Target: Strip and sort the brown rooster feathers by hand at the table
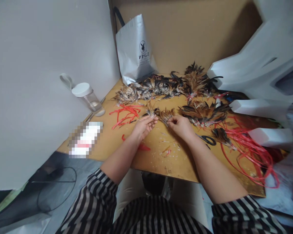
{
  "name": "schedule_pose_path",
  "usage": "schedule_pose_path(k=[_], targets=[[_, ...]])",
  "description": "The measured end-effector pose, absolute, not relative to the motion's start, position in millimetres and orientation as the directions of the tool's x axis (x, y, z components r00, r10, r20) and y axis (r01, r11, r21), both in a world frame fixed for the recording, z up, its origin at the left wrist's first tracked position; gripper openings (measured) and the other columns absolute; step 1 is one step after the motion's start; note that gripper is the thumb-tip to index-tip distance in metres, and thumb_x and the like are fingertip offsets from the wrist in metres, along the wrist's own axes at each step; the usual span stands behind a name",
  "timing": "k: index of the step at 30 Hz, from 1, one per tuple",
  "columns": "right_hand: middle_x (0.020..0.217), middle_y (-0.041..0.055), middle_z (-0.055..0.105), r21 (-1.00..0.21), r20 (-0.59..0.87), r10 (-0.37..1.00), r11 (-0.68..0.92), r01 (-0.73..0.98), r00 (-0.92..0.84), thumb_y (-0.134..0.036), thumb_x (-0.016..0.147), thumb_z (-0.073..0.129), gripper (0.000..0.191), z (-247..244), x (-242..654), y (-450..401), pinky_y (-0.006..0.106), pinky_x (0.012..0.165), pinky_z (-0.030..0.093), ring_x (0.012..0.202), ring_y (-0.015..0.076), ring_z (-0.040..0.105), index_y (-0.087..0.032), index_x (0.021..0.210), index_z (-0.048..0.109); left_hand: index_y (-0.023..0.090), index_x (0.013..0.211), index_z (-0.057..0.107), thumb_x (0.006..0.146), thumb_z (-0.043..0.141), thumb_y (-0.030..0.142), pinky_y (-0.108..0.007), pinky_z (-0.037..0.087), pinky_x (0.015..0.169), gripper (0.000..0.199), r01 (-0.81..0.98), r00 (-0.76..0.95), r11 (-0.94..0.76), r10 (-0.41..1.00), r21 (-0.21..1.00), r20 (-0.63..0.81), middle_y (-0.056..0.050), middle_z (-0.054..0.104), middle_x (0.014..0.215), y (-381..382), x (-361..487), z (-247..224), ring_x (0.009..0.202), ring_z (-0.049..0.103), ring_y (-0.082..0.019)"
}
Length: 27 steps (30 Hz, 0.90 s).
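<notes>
My left hand (pixel 146 126) is closed on a small bunch of brown feathers (pixel 150 110), whose tips stick up past the fingers. Right beside it, the fingertips of my right hand (pixel 182 126) pinch another brown feather bunch (pixel 166 114) lying low over the table. Behind both hands stretches a long heap of brown and black feathers (pixel 156 87). Bundled feathers (pixel 205 113) with pale and pink quill ends lie beyond my right hand. Dark-handled scissors (pixel 207 139) rest beside my right forearm, partly hidden by it.
Red strips (pixel 125 114) lie on the wooden table (pixel 161 167) at left, and tangled red strands (pixel 249 146) hang over its right edge. A bottle (pixel 89 97) stands by the left wall. A silver bag (pixel 134 48) is at the back; white foam pieces (pixel 271 136) jut in at right.
</notes>
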State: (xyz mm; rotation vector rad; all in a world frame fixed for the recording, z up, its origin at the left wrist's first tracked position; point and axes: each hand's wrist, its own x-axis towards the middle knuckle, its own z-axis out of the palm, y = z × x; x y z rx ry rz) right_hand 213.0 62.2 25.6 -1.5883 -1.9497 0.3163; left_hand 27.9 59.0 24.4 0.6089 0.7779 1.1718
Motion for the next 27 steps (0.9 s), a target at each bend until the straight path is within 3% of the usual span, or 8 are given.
schedule_pose_path(k=[5, 10, 17, 22, 27], targets=[[0.074, 0.0084, 0.064, -0.331, 0.274, 0.952, 0.224, 0.917, -0.133, -0.03, 0.07, 0.059, 0.014, 21.0, 204.7, 57.6, 0.03, 0.061, 0.039, 0.069, 0.0207, 0.058, -0.021, 0.074, 0.069, 0.011, 0.08, 0.063, 0.074, 0.06, 0.015, -0.016, 0.041, 0.054, 0.008, -0.528, 0.243, 0.329, 0.942, 0.783, -0.232, -0.005, 0.066, 0.074, 55.9, 30.5, 25.2, 0.058, 0.058, -0.006], [0.07, 0.0113, 0.064, -0.308, 0.254, 0.959, 0.201, 0.93, -0.123, -0.023, 0.071, 0.055, 0.013, 20.8, 201.0, 56.0, 0.031, 0.061, 0.038, 0.067, 0.0222, 0.058, -0.02, 0.068, 0.068, 0.01, 0.079, 0.063, 0.075, 0.059, 0.014, -0.016, 0.04, 0.053, 0.007, -0.506, 0.27, 0.343, 0.934, 0.791, -0.233, -0.005, 0.066, 0.073, 53.9, 31.3, 26.2, 0.057, 0.057, -0.006], [0.057, 0.0032, 0.059, -0.591, 0.187, 0.981, 0.159, 0.791, -0.057, -0.024, 0.064, 0.054, 0.009, 17.4, 211.0, 66.6, 0.026, 0.053, 0.036, 0.052, 0.0139, 0.051, -0.018, 0.062, 0.06, 0.01, 0.08, 0.063, 0.075, 0.059, 0.013, -0.016, 0.041, 0.051, 0.007, -0.511, 0.266, 0.351, 0.933, 0.785, -0.243, -0.005, 0.065, 0.071, 54.8, 30.9, 25.7, 0.056, 0.057, -0.006], [0.056, -0.0023, 0.056, -0.898, 0.031, 0.998, 0.049, 0.437, -0.049, -0.019, 0.055, 0.057, 0.018, 14.3, 211.4, 70.1, 0.021, 0.044, 0.035, 0.044, 0.0086, 0.045, -0.017, 0.072, 0.057, 0.01, 0.08, 0.063, 0.074, 0.059, 0.013, -0.015, 0.041, 0.051, 0.007, -0.519, 0.27, 0.342, 0.935, 0.784, -0.229, -0.005, 0.065, 0.071, 56.5, 31.0, 22.8, 0.056, 0.057, -0.006], [0.047, -0.0035, 0.053, -0.973, -0.128, 0.991, -0.118, 0.196, -0.037, -0.018, 0.054, 0.062, 0.015, 27.4, 207.2, 63.7, 0.018, 0.039, 0.034, 0.04, 0.0067, 0.044, -0.016, 0.067, 0.056, 0.01, 0.08, 0.063, 0.075, 0.059, 0.013, -0.014, 0.041, 0.051, 0.008, -0.526, 0.27, 0.341, 0.936, 0.779, -0.227, -0.005, 0.066, 0.07, 57.1, 31.1, 22.0, 0.057, 0.058, -0.006]])
